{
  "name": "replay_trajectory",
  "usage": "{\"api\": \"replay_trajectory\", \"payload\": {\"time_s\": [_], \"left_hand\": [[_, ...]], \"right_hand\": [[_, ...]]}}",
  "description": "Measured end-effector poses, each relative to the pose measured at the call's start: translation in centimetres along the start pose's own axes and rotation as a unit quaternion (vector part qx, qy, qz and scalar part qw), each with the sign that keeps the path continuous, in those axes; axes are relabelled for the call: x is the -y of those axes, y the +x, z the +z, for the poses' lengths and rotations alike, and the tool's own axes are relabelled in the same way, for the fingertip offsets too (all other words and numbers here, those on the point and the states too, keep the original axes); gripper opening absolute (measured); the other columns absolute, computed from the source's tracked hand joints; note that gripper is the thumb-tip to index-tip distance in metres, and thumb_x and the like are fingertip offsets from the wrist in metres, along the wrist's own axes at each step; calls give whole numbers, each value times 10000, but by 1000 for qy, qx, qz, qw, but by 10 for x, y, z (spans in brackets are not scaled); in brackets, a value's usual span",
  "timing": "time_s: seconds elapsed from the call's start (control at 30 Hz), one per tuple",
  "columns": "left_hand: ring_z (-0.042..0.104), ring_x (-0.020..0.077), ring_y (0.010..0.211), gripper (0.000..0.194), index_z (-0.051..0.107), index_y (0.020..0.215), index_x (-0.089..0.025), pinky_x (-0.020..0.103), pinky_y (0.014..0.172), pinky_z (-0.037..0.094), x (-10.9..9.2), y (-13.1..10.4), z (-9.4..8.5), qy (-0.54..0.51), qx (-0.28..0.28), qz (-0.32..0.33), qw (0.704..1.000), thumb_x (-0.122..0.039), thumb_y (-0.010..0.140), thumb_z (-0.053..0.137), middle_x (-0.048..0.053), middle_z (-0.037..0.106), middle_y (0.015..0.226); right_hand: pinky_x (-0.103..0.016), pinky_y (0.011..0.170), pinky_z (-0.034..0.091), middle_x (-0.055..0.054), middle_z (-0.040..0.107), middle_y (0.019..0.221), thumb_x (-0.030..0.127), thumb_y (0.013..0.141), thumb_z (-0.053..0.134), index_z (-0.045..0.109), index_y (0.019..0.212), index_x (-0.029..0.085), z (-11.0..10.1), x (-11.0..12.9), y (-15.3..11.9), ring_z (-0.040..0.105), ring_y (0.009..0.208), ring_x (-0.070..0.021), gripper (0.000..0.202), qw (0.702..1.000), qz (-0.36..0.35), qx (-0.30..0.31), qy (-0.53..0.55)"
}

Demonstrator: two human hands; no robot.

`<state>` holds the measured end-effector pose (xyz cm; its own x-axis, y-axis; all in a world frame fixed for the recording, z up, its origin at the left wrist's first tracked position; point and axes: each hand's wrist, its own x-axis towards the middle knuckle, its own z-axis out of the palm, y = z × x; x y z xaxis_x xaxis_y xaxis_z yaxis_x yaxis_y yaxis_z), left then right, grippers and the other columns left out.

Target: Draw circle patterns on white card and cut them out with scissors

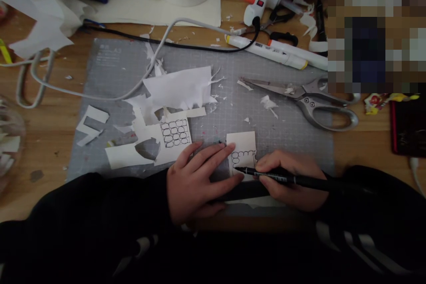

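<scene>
A small white paper card (244,141) lies on the grey cutting mat (279,142), with a row of black arcs and a few ovals drawn on it. My left hand (196,182) is spread flat, its fingertips resting on the card's left edge. A black marker pen (273,176) is pinched in my right hand (296,179), its tip at the card's lower left part. Left of the card lies a white paper scrap (123,155) with cut-outs, and it bears a finished-looking grid of black ovals (175,133). My left fingers reach close to that scrap.
Large metal scissors (309,100) lie on the mat's right side. A white glue gun (256,0), its cable crossing the mat, and white markers (269,51) sit at the back. Crumpled white paper (183,86) and small scraps are scattered about. A dark phone-like object (409,124) is at right.
</scene>
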<state>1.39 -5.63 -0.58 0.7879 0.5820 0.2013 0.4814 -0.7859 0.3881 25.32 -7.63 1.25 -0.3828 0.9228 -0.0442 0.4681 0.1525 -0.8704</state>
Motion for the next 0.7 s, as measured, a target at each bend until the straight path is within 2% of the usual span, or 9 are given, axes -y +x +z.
{"api": "replay_trajectory", "payload": {"time_s": [0.27, 0.5, 0.7], "left_hand": [[478, 284, 1231, 371, 586, 1158, -347, 497, 1040, 273, 0, 0, 0, 0, 1, 2, 1000, -477, 813, 543, 123, 480, 1406], [472, 277, 1238, 393, 588, 1161, -355, 486, 1049, 264, 0, 0, -1, 13, 7, 5, 1000, -487, 791, 572, 119, 474, 1412], [468, 275, 1241, 400, 591, 1162, -361, 483, 1057, 260, 0, -1, 0, 11, 5, 2, 1000, -493, 784, 579, 108, 467, 1419]], "right_hand": [[-217, 543, 458, 32, 666, 641, 253, 794, 571, 570, 782, 221, -1, 4, -1, 611, 570, -98, 33, 999, 53, -3, 9], [-207, 510, 442, 36, 661, 614, 243, 778, 561, 557, 754, 223, 2, 2, -3, 601, 527, -92, 32, 999, 32, -42, -13], [-212, 494, 453, 32, 653, 589, 223, 769, 558, 550, 750, 228, -1, 5, -1, 609, 522, -106, 21, 998, 60, -24, -17]]}}
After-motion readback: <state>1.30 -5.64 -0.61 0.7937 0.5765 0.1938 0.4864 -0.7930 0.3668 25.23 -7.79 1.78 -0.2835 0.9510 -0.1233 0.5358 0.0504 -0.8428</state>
